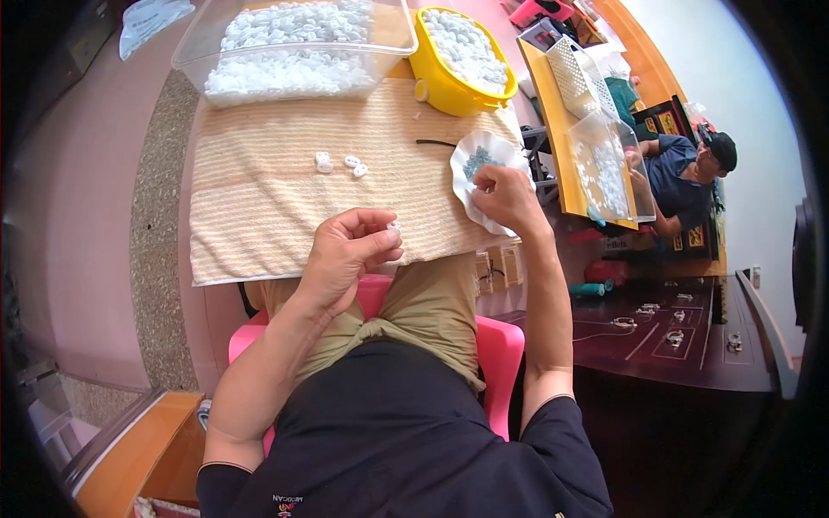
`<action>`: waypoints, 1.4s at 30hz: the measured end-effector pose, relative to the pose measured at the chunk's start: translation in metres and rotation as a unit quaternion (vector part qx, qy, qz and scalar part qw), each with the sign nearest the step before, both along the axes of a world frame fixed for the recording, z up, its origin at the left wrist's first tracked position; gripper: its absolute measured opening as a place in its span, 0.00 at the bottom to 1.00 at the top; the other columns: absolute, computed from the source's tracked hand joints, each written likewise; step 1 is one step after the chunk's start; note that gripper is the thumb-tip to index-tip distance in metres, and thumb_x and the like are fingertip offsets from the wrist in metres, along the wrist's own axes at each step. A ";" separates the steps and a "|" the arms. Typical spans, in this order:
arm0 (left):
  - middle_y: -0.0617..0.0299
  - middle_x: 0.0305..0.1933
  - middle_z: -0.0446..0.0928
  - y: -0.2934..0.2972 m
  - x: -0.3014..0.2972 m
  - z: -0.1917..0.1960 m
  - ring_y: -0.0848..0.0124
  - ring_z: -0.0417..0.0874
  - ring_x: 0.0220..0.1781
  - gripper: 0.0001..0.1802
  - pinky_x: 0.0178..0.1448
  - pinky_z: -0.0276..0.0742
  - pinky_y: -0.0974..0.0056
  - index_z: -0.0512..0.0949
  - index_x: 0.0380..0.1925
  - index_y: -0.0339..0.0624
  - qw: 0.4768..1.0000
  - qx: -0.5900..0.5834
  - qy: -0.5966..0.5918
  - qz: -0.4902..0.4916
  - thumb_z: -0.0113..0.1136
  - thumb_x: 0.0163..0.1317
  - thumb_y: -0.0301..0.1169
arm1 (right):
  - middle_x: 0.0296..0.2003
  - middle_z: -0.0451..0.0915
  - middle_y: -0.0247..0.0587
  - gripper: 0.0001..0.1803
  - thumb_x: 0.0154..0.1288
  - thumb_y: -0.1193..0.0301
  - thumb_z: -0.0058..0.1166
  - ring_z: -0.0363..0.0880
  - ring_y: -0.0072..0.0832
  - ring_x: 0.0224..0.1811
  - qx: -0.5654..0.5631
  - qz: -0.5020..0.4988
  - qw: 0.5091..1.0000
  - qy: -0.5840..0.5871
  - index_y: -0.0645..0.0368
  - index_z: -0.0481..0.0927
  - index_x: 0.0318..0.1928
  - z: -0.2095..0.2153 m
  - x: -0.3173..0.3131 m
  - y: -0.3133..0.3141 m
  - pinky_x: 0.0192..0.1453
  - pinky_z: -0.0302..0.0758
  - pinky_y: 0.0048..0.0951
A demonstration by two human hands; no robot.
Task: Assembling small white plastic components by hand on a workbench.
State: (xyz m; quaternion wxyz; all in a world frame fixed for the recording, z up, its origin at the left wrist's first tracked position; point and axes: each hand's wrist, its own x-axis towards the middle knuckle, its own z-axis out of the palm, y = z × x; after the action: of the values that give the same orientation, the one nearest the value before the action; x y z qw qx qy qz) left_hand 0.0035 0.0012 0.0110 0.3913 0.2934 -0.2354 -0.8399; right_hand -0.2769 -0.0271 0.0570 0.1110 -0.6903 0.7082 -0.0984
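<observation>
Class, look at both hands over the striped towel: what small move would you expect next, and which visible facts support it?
Probably the right hand lifts a small piece from the white dish and brings it to the left hand. The right fingertips are in the dish of tiny grey pieces, while the left pinches a small white part.

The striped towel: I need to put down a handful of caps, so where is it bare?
The towel is bare left of the three loose caps. Its right edge is crowded by the white dish and right hand; the clear tub lines the far edge.
</observation>
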 end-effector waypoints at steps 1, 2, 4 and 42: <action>0.61 0.33 0.80 0.000 0.000 0.000 0.73 0.83 0.33 0.11 0.42 0.82 0.68 0.77 0.42 0.37 1.000 0.001 0.000 0.001 0.63 0.59 0.23 | 0.30 0.82 0.50 0.11 0.49 0.74 0.55 0.82 0.44 0.36 -0.018 -0.009 0.999 -0.025 0.60 0.83 0.35 0.000 0.000 0.001 0.44 0.77 0.38; 0.61 0.33 0.80 0.000 0.000 0.000 0.73 0.83 0.33 0.11 0.42 0.82 0.68 0.77 0.42 0.37 1.000 0.001 0.000 0.001 0.63 0.59 0.23 | 0.30 0.82 0.50 0.11 0.49 0.74 0.55 0.82 0.44 0.36 -0.018 -0.009 0.999 -0.025 0.60 0.83 0.35 -0.001 -0.003 0.001 0.44 0.77 0.38; 0.61 0.33 0.80 0.000 0.000 0.001 0.73 0.82 0.33 0.10 0.42 0.82 0.69 0.77 0.42 0.37 1.000 0.002 -0.001 0.001 0.63 0.59 0.23 | 0.27 0.83 0.45 0.09 0.50 0.76 0.57 0.83 0.33 0.30 -0.095 0.004 0.991 -0.096 0.63 0.82 0.34 -0.007 -0.011 0.002 0.38 0.78 0.29; 0.62 0.31 0.80 0.004 -0.005 -0.003 0.75 0.81 0.31 0.05 0.39 0.82 0.69 0.77 0.36 0.38 0.996 0.019 0.082 0.028 0.62 0.60 0.24 | 0.40 0.78 0.38 0.08 0.62 0.81 0.56 0.77 0.18 0.34 0.017 0.079 0.761 -0.644 0.67 0.80 0.43 -0.035 0.097 0.042 0.35 0.75 0.18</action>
State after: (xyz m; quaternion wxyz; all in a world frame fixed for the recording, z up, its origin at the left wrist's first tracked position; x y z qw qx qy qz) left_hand -0.0012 0.0048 0.0075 0.4271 0.2369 -0.1784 -0.8542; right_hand -0.1795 0.0147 0.0223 0.5599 -0.5161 0.4145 -0.4983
